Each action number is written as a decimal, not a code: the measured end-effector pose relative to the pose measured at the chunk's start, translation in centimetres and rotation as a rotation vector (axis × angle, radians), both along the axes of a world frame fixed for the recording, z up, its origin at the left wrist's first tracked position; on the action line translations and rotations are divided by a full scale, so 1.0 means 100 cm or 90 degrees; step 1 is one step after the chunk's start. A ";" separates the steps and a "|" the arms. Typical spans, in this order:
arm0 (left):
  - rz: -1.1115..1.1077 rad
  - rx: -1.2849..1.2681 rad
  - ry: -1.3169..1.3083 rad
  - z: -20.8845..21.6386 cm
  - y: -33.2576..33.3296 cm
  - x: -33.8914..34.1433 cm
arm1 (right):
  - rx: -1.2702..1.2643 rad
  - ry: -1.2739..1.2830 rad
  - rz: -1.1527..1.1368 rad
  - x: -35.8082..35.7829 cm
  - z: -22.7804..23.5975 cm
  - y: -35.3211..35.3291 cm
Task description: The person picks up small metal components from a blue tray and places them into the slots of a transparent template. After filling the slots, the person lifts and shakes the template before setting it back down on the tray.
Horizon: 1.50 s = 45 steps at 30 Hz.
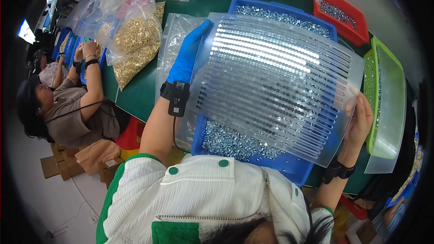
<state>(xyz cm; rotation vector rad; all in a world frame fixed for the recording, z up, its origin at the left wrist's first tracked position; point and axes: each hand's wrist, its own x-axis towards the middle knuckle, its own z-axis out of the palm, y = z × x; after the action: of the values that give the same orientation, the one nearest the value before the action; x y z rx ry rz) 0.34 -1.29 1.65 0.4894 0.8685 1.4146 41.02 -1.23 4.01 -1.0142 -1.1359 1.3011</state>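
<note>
Between my hands I hold a large translucent plastic tray [244, 104] with long parallel slots. Small shiny metal pieces line many of its slots, mostly at the left and middle; the slot ends at the right look bare. My left hand [187, 52], in a blue glove, grips the left edge, its fingers partly hidden. Bare, my right hand [360, 115] is closed on the right edge, with fingers showing through the plastic. Under the slightly tilted tray stands a blue bin [296, 171], holding many small silvery metal pieces [235, 142]. The tray hides the bin's middle.
At the right stand a red bin [341, 36] of metal pieces and a green basket [373, 47] with another translucent sheet [389, 104] leaning in it. Bags of brass-coloured parts [135, 40] lie on the green table [135, 95] at left. Co-workers [74, 113] sit further left.
</note>
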 end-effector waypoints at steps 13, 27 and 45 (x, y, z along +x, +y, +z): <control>-0.060 0.028 -0.121 -0.010 0.003 -0.014 | -0.004 -0.040 0.003 -0.001 -0.002 0.003; -0.019 -0.002 -0.078 -0.010 0.002 -0.011 | -0.002 0.002 -0.009 0.000 0.000 0.002; -0.004 0.005 -0.077 -0.011 0.003 -0.009 | 0.035 -0.001 0.046 0.006 -0.001 0.001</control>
<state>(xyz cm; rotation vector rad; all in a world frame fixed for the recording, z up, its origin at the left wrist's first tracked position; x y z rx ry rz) -0.57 -0.98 0.57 0.4077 0.7639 1.4263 41.58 -1.11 3.88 -0.9421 -1.2130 1.3181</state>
